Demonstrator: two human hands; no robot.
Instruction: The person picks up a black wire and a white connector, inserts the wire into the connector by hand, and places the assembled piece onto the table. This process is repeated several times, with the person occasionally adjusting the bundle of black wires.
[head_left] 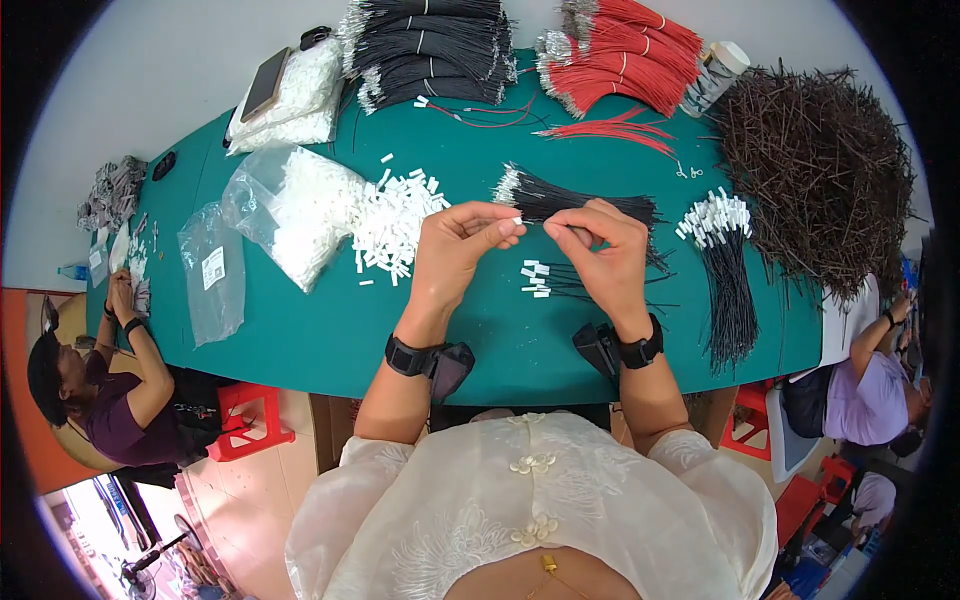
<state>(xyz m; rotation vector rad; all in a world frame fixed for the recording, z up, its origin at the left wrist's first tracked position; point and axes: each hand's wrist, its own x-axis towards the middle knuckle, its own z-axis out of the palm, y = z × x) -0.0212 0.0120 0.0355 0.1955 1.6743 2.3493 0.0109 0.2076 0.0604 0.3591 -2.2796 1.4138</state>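
In the head view, the green table carries everything. At its middle, the left hand pinches a small white connector between thumb and forefinger, its grip closed on it. The right hand meets it just beside, fingertips closed on a thin black wire that trails away to the right.

Just beyond the hands lies a bundle of black wires; below them, a few finished wires with white ends. Right of the hands lies a larger finished bunch, and further right a brown heap of cut pieces.

Left of the hands, loose white connectors spill from one clear plastic bag; a second, flat bag lies further left. At the table's far edge sit stacked black wire bundles and red wire bundles.

Two other people sit at the table's ends, one at the left and one at the right.
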